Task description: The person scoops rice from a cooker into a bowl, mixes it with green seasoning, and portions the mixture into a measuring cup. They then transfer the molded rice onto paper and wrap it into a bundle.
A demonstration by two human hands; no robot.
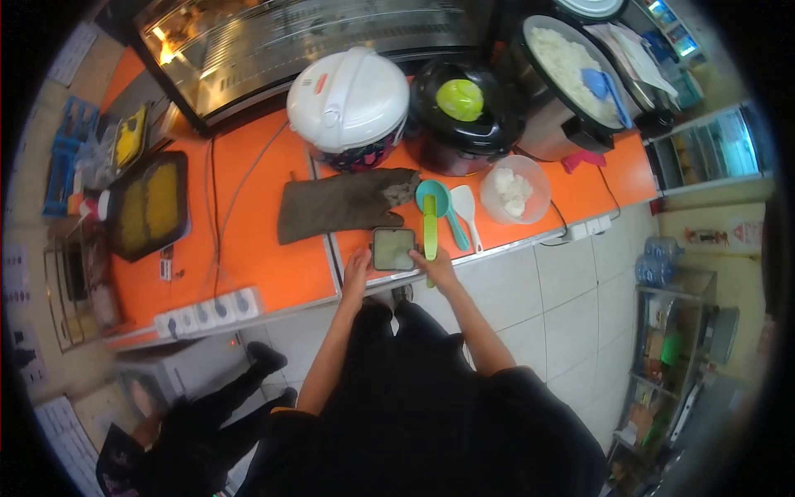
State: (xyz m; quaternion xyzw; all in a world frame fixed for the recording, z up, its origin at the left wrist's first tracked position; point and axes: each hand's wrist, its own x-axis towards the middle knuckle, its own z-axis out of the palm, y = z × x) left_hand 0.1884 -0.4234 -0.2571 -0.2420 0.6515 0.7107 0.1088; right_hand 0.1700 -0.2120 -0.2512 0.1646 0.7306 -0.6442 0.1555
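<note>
Left hand: the left hand [358,272] rests at the counter's near edge, fingers curled against the left side of the small square container [392,248]; how firmly it grips I cannot tell.
Right hand: the right hand [436,267] sits at the container's right side, fingers bent; it touches the container and lies at the lower end of the green scoop [430,228]. Whether it actually grips either one is unclear.
Container: flat on the orange counter [248,257], directly between both hands, equally near to each, its sides square to the counter edge.
Scoop axis: the green scoop runs lengthwise straight away from the right hand, just beside the container's right edge.
Beyond the right hand: a teal ladle [439,203] and a white spoon [465,209], then a clear bowl of rice [515,190] further right.
Beyond the left hand: a brown oven mitt [344,203] lying crosswise.
Farthest: a white rice cooker [349,103], a black cooker with a green knob [460,108], an open pot of rice [571,66].
</note>
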